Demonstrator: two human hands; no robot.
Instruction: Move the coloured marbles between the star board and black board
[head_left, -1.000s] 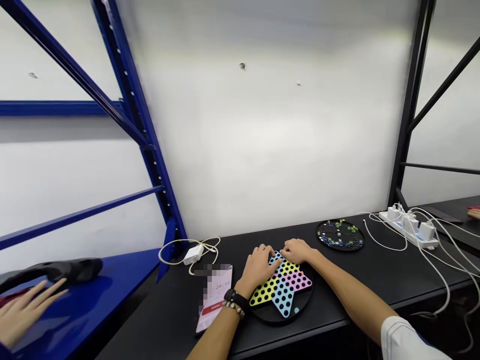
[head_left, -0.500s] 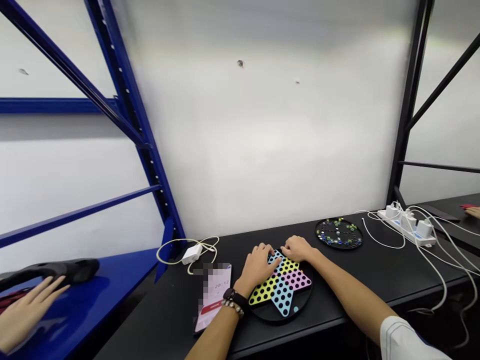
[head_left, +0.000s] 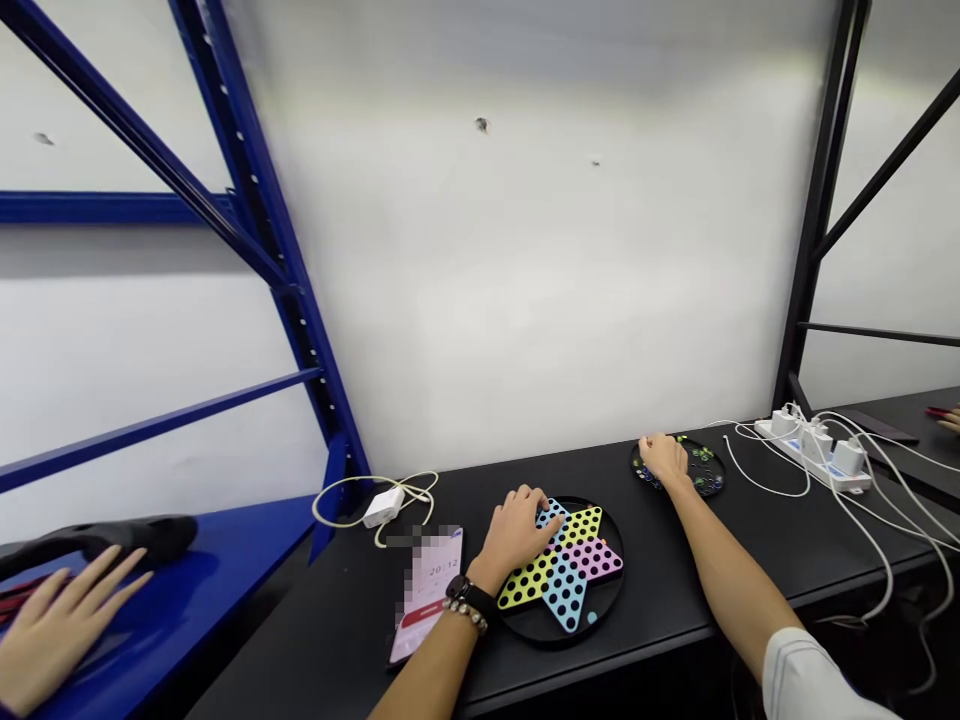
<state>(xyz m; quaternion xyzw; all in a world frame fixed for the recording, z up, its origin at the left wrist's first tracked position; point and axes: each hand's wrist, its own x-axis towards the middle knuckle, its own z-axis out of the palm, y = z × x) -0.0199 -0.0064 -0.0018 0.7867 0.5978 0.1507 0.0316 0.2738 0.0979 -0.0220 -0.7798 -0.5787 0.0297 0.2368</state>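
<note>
A Chinese checkers board, a star with blue, yellow and pink points full of holes, lies in a round black tray. Across its upper left part rests my left hand, thumb and fingers apart on the surface. My right hand is over the left side of a second round black tray, its fingers bent downward and pressed together. Their tips are hidden, so what they hold, if anything, does not show. Small green, yellow and blue glass marbles lie in that second tray.
Left of the board lies a phone with its screen lit, near a white charger and coiled cable. A power strip with white cables stands at right. Another person's hand is at far left by the blue shelf.
My right hand has left the board's upper edge and moved right and slightly back to the marble tray. My left hand stays on the board. The other person's hand at left has shifted slightly.
</note>
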